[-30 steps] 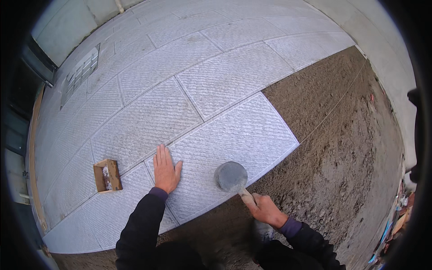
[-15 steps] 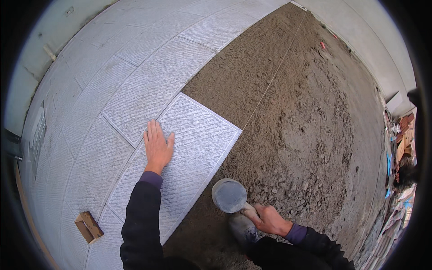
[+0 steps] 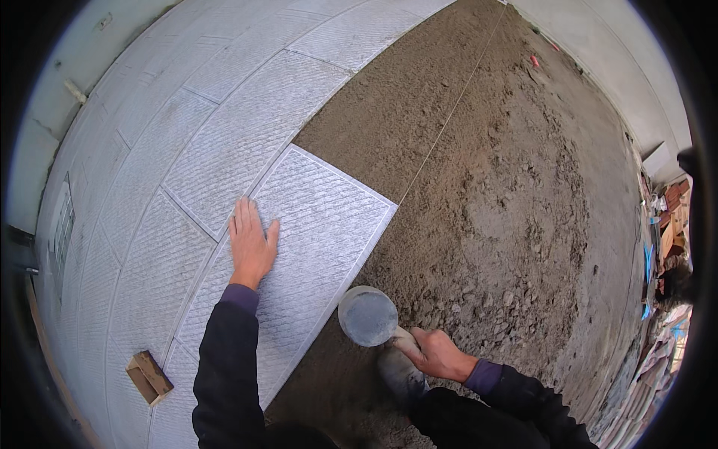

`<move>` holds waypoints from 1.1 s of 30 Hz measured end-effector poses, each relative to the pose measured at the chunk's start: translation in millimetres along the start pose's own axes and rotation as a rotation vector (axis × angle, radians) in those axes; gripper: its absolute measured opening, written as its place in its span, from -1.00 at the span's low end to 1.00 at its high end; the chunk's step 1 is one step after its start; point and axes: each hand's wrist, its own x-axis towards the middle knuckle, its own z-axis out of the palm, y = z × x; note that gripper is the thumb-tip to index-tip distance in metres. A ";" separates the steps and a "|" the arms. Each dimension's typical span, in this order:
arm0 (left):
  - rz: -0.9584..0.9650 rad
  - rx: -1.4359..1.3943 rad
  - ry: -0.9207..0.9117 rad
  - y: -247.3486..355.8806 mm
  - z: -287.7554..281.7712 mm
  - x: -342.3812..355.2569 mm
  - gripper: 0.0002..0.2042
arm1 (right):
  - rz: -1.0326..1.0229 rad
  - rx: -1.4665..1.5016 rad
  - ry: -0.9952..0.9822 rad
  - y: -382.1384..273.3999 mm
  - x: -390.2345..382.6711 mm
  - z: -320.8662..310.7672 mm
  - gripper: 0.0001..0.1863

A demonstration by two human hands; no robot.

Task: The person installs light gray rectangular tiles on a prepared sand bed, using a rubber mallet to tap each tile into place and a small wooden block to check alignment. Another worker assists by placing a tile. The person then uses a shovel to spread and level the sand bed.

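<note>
The left hand [image 3: 253, 247] lies flat with fingers extended on a light-grey, ridged rectangular stone slab [image 3: 318, 224], gripping nothing, close to the joint along the slab's left edge. The right hand [image 3: 441, 355] is closed around the dusty pale handle of a mallet with a round grey head [image 3: 369, 317]; that head is just beside the slab's right edge, its height above ground unclear. Laid light-grey ridged slabs [image 3: 258, 112] border the left edge. Past the far and right edges spreads brown, crumbly soil [image 3: 516, 224], with a thin pale string [image 3: 451, 112] reaching the slab's far-right corner.
</note>
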 end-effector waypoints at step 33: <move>-0.078 -0.013 -0.399 -91.2 -136.6 -371.4 -0.03 | -0.140 0.194 -0.289 -152.2 11.8 66.5 -0.52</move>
